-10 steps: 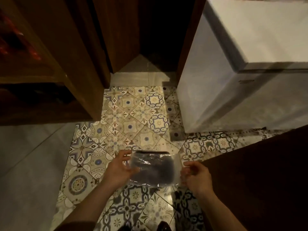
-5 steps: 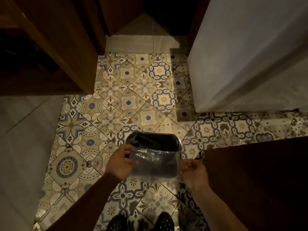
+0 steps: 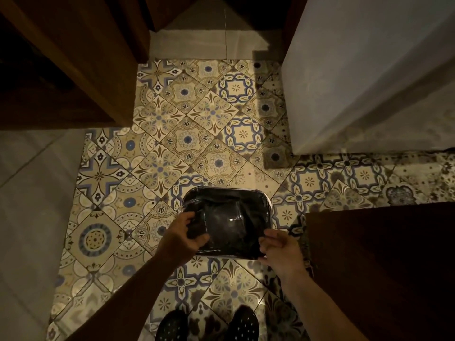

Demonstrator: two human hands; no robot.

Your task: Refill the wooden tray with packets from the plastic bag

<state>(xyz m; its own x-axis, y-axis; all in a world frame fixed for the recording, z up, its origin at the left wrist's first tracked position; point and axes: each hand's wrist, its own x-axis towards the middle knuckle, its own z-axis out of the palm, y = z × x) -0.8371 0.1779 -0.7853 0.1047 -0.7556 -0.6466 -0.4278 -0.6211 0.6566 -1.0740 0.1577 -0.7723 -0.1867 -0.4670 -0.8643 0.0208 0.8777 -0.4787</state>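
2 hands seen at plastic bag [image 3: 222, 223], held over dark bin [image 3: 261, 205] on tiled floor [image 3: 160, 148]. Left hand [image 3: 183, 236] pinched on film edge; right hand [image 3: 279, 249] half-open beside it. Bag judged light, limp, slippery; edges best gripped. Wooden tray unseen.

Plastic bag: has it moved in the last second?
Yes, apparently. The plastic bag earlier hid most of the black bin; now the bin's rim shows around it, so it has dropped toward the opening, though the camera tilted too.

Home interior: patterned floor tiles [image 3: 187, 141], wooden cabinets [image 3: 73, 57]
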